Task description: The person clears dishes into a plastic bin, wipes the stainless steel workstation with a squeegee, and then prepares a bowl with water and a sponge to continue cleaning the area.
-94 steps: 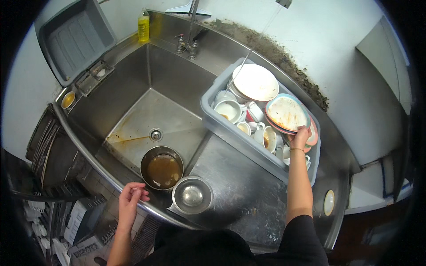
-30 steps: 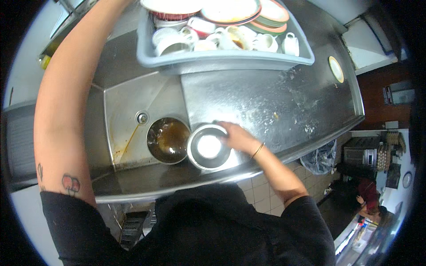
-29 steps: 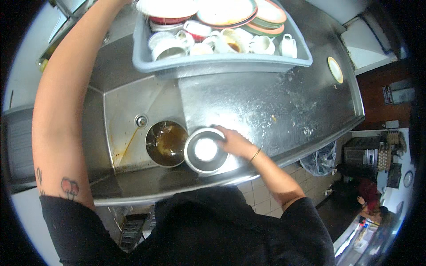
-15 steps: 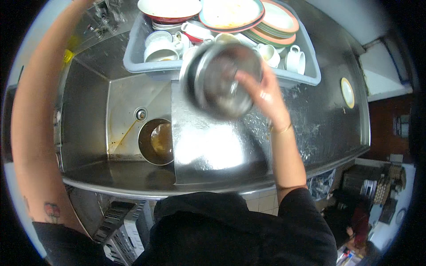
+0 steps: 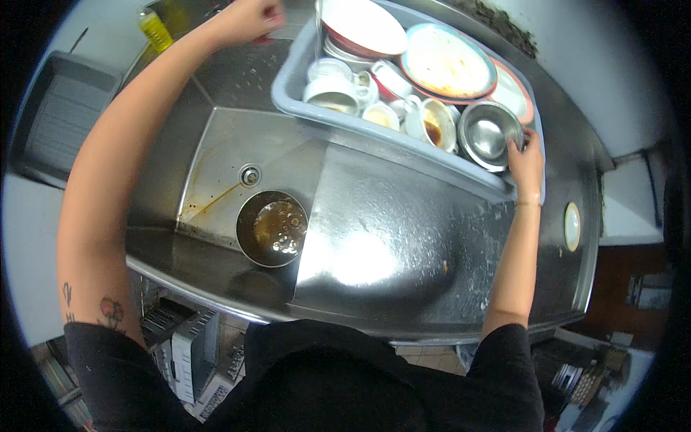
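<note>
My right hand (image 5: 525,155) grips a round stainless-steel bowl (image 5: 486,133) at the front right of a grey plastic tub (image 5: 403,147). The tub holds several plates (image 5: 448,63) and several white cups (image 5: 331,93), some stained brown. High above the sink's back edge, my left hand (image 5: 259,20) has curled fingers; what they hold, if anything, I cannot make out. A round metal pot (image 5: 248,230) with brown liquid sits in the steel sink basin (image 5: 209,173), beside the drain.
The steel drainboard (image 5: 367,194) runs rightward to a small rimmed plate (image 5: 572,225). A yellow bottle (image 5: 155,30) stands at the back left, and a grey tray (image 5: 57,122) at the left. Below the front edge are racks (image 5: 191,345) on a tiled floor.
The steel bowl, earlier beside the pot, has moved up and right into the tub with my right hand. My left arm has risen from the front edge to the back. The view has shifted.
</note>
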Available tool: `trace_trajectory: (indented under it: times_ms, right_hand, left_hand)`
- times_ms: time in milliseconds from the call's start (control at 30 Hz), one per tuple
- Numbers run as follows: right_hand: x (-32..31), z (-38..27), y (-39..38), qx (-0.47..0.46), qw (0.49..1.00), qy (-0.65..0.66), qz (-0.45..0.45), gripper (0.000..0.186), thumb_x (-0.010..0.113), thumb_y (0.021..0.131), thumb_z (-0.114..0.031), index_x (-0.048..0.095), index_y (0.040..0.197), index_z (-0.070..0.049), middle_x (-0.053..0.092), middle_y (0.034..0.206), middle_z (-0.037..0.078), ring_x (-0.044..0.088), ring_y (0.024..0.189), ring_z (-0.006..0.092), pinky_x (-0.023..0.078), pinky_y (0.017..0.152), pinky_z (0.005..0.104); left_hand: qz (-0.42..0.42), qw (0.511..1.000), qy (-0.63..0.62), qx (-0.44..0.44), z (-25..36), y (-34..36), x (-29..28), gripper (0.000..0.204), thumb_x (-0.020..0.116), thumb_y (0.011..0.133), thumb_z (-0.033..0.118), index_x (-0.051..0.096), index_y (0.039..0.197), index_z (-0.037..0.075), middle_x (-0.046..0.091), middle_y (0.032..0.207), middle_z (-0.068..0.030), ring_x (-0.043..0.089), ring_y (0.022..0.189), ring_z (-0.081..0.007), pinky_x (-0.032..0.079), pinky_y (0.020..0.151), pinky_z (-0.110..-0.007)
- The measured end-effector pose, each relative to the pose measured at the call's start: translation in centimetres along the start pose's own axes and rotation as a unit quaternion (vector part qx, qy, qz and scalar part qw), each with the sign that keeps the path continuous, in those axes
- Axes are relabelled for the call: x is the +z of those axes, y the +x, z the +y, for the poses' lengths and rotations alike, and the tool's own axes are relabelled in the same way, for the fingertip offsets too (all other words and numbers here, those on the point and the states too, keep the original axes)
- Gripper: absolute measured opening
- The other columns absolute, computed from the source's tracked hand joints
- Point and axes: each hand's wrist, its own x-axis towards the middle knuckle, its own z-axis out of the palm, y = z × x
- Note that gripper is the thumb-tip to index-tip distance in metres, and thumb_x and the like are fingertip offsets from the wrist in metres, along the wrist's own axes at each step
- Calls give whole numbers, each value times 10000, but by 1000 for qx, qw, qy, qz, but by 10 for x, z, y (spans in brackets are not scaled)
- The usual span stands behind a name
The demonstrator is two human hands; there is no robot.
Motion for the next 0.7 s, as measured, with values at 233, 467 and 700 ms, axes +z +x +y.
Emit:
trace_trajectory:
  times_ms: [233, 467, 700]
  right_hand:
    - [9, -179, -15, -215, 942, 253, -36, 367, 636, 811, -214, 557, 1102, -4, 598, 1089, 135, 560, 1039, 227, 420, 902, 339]
    - [55, -345, 56, -112, 767, 540, -328, 451, 554, 849, -351, 430, 1149, -38, 403, 1052, 69, 390, 971, 181, 350, 838, 315]
    - [35, -389, 51, 4, 846, 491, -207, 306, 425, 958, -253, 443, 706, -80, 385, 608, -28, 336, 512, 102, 307, 482, 266]
  left_hand:
    - [92, 854, -513, 10, 27, 76, -4, 156, 573, 798, 139, 639, 794, -3, 651, 685, -105, 634, 622, -185, 514, 593, -317]
    - [150, 908, -391, -21, 2, -53, 97, 256, 557, 888, 259, 583, 977, 20, 606, 762, -60, 567, 702, -124, 473, 662, -280]
    - [-40, 889, -387, -243, -94, -351, 139, 199, 611, 835, 167, 613, 938, -4, 649, 847, -99, 606, 723, -160, 484, 685, -283]
